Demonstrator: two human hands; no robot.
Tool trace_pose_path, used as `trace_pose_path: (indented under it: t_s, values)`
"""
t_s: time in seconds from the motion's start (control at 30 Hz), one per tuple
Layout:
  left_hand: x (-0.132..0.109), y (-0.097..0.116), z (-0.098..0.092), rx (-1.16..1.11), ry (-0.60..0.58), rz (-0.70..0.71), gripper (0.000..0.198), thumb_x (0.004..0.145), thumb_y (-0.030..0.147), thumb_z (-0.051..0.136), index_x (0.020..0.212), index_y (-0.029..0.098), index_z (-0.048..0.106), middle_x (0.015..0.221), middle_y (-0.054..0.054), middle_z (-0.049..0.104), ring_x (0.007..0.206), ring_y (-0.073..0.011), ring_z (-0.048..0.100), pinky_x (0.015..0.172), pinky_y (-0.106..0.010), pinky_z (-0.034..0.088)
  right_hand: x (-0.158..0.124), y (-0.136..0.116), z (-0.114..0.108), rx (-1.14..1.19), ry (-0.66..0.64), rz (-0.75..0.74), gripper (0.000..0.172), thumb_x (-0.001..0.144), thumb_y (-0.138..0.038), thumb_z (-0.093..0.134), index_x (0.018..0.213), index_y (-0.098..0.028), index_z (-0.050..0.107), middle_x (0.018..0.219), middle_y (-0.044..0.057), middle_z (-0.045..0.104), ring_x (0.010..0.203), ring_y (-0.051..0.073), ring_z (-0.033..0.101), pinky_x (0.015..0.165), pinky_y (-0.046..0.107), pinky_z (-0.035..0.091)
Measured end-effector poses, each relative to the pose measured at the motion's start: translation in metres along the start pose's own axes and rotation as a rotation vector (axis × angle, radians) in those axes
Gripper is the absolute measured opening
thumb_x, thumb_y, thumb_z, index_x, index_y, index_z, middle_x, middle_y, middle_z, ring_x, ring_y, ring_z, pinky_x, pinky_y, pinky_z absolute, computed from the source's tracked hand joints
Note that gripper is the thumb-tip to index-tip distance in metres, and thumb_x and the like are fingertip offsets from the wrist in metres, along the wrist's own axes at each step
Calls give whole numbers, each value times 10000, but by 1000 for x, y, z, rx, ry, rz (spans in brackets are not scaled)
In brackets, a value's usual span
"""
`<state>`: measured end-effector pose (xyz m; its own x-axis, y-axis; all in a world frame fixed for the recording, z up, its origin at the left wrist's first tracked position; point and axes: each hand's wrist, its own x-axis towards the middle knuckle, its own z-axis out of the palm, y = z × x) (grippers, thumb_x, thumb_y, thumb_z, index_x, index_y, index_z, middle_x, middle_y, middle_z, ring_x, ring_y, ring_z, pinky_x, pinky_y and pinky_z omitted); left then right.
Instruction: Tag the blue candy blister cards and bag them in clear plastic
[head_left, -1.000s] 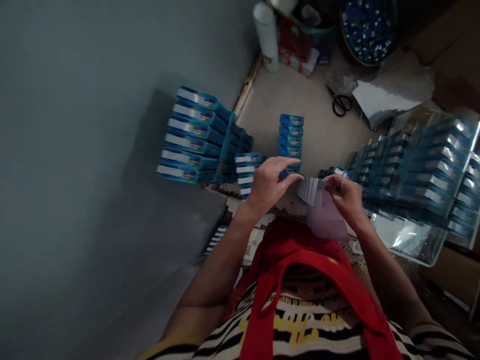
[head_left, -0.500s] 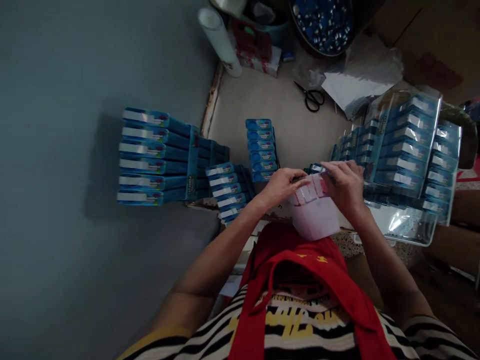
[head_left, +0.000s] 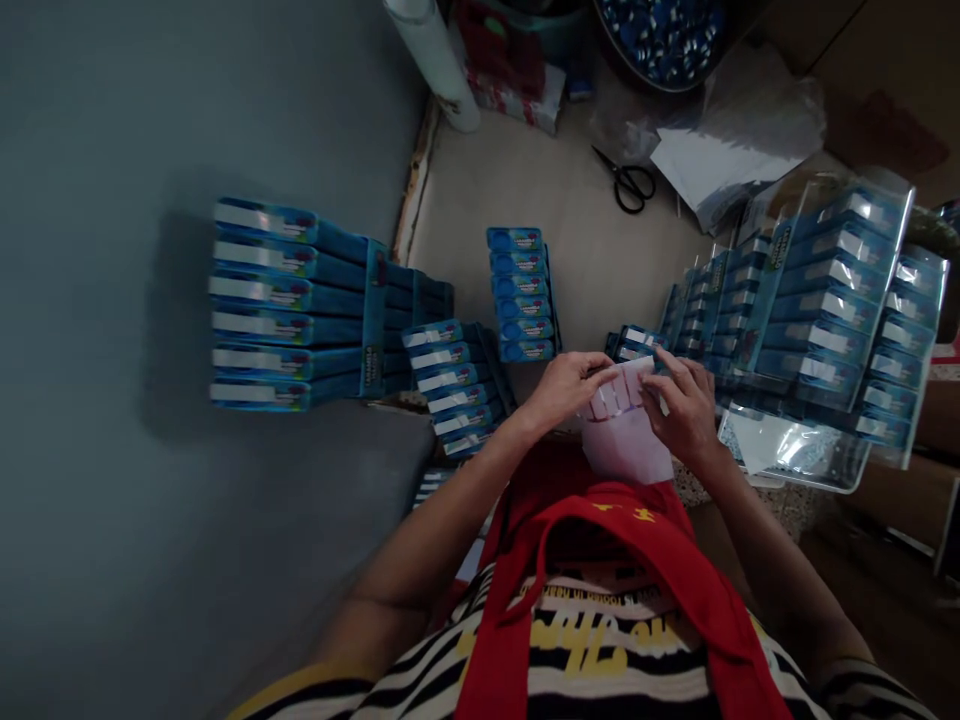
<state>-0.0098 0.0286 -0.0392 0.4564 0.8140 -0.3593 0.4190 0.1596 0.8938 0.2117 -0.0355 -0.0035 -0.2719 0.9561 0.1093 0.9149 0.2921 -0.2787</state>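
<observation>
My left hand (head_left: 564,387) and my right hand (head_left: 684,408) meet over a pale sheet of white sticker labels (head_left: 626,430) held just in front of my chest. The left fingertips pinch the sheet's top left edge. The right fingers press on its top right, by a row of small labels. Just beyond the hands lies a short stack of blue boxes (head_left: 634,342). Another stack of small blue boxes (head_left: 520,295) stands on the table (head_left: 570,240) further out.
Tall piles of blue boxes (head_left: 300,305) rise at the left against a grey wall. Wrapped packs of blue boxes (head_left: 810,320) fill the right. Black scissors (head_left: 630,184), white papers (head_left: 720,150), a white roll (head_left: 433,55) and a tub of blue pieces (head_left: 660,30) lie at the back.
The view swung left and steadied. Both hands stayed on the label sheet, drawing it slightly lower and closer to my chest.
</observation>
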Motion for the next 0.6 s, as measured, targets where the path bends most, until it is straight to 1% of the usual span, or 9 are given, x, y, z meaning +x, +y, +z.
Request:
trace_pose_path:
  t_s: [0.03, 0.1, 0.17, 0.23, 0.3, 0.43, 0.47, 0.53, 0.6]
  values:
    - [0, 1, 1, 14, 10, 8, 290, 965, 396, 601, 940, 180, 793, 846, -27, 772, 761, -166, 638, 703, -275, 422, 2, 0, -3, 22, -5, 26, 188, 1036, -305, 617, 1130, -241, 767, 1450, 105, 691, 1244, 293, 603, 1052, 463, 433]
    - [-1, 5, 1, 50, 25, 31, 268, 978, 372, 605, 942, 184, 792, 851, -32, 776, 754, -164, 638, 700, -273, 418, 7, 0, -7, 38, -12, 63, 275, 1031, -317, 623, 1272, -241, 731, 1449, 112, 687, 1273, 299, 592, 1072, 471, 436]
    - [-5, 11, 2, 89, 24, 68, 254, 990, 349, 610, 933, 185, 795, 846, -38, 781, 739, -161, 637, 700, -275, 413, 13, 3, -9, 20, -15, 64, 328, 1040, -325, 622, 1349, -252, 708, 1426, 101, 706, 1256, 295, 604, 1061, 466, 438]
    - [-10, 16, 4, 126, 21, 109, 254, 1000, 329, 612, 906, 185, 799, 836, -45, 784, 730, -161, 641, 723, -282, 418, 15, 8, -7, 0, -34, 7, 274, 1057, -303, 607, 1291, -273, 747, 1326, 68, 766, 1176, 273, 643, 1024, 446, 439]
    - [-17, 18, 8, 139, 15, 114, 256, 1006, 318, 612, 891, 188, 800, 840, -48, 792, 739, -165, 653, 749, -288, 429, 10, 13, 0, -3, -70, -73, 257, 1068, -256, 588, 1247, -283, 772, 1254, 39, 801, 1122, 247, 673, 1002, 428, 436]
    - [-30, 14, 16, 79, 33, 14, 241, 1004, 313, 618, 901, 189, 797, 862, -40, 801, 763, -174, 675, 727, -286, 431, -11, 16, 13, 49, -106, -172, 325, 1065, -181, 562, 1309, -287, 748, 1292, 28, 793, 1106, 213, 710, 996, 401, 456]
    - [-32, 12, 17, 55, 40, 1, 235, 1005, 309, 618, 906, 191, 795, 870, -37, 803, 771, -174, 680, 728, -284, 433, -16, 15, 14, 67, -95, -181, 320, 1061, -177, 565, 1296, -289, 750, 1272, 25, 800, 1085, 207, 720, 990, 394, 468]
    - [-36, 8, 17, 23, 50, 3, 232, 1011, 303, 614, 918, 191, 794, 890, -35, 807, 790, -175, 691, 752, -283, 444, -19, 9, 12, 95, -30, -168, 264, 1045, -194, 603, 1232, -291, 761, 1212, 27, 816, 1058, 209, 730, 980, 390, 490]
    - [-39, 6, 16, 19, 58, 15, 243, 1024, 305, 605, 929, 189, 796, 914, -42, 814, 806, -179, 702, 785, -289, 454, -14, 1, 7, 119, 50, -127, 199, 1012, -244, 670, 1189, -273, 757, 1200, 58, 809, 1085, 235, 719, 992, 407, 507]
